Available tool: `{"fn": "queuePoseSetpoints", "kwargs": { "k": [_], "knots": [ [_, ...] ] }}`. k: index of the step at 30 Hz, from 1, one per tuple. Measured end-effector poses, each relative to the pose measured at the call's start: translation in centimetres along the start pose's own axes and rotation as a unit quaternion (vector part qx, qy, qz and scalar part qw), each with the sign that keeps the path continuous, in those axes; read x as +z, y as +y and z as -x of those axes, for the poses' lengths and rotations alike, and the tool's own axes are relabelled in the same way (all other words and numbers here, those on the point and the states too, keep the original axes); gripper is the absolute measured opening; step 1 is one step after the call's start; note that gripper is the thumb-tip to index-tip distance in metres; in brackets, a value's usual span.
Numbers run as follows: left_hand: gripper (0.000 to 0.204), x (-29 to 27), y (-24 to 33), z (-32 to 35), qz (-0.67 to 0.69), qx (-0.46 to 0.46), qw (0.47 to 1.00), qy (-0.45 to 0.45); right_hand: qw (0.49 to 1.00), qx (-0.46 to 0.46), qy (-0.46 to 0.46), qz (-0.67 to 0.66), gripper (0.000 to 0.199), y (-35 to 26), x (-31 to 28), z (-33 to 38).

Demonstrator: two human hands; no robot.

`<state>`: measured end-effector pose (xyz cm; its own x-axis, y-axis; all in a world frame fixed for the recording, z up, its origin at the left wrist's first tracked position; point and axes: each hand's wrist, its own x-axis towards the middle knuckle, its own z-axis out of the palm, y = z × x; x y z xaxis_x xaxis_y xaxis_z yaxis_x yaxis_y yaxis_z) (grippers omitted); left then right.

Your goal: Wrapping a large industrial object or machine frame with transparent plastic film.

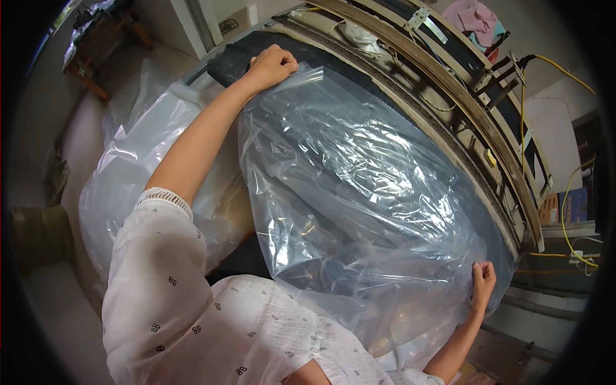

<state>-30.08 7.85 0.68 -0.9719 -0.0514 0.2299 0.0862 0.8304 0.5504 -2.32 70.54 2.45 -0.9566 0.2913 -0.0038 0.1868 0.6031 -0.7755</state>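
Plastic bag [359,192] spread over dark block [244,58] beside wooden frame [449,109]; far end covered, near end seemingly loose. Left hand [273,64] curled gripping far corner, right hand [482,282] pinching near edge.

Head view, close, steeply downward.

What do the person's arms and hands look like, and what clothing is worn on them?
Both hands are bare: no gloves, rings or watch show on the left hand or the right hand. The forearms are uncovered. The white garment carries small dark printed marks, and its left sleeve ends above the elbow in a lacy openwork cuff.
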Motion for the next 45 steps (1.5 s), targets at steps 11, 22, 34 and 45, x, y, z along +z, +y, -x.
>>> {"fn": "queuePoseSetpoints", "kwargs": {
  "k": [11, 22, 34, 45],
  "knots": [
    [0.018, 0.2, 1.0, -0.7, -0.016, 0.013, 1.000, -0.014, 0.997, 0.044, 0.013, -0.062, 0.009, -0.6, -2.2, 2.4],
    [0.008, 2.0, 2.4, 0.5, -0.028, -0.008, 0.997, 0.065, 0.989, 0.111, -0.027, -0.092, 0.011, -0.2, -4.4, 10.9],
    [0.015, 2.3, -1.0, -2.0, 0.287, -0.052, 0.929, 0.229, 0.948, 0.101, 0.133, -0.270, 0.014, -4.4, -0.7, 14.2],
    [0.023, -6.9, -27.1, -9.8, -0.324, 0.126, 0.889, 0.296, 0.775, 0.306, -0.541, -0.117, 0.011, -1.3, 3.0, 19.6]
  ]
}}
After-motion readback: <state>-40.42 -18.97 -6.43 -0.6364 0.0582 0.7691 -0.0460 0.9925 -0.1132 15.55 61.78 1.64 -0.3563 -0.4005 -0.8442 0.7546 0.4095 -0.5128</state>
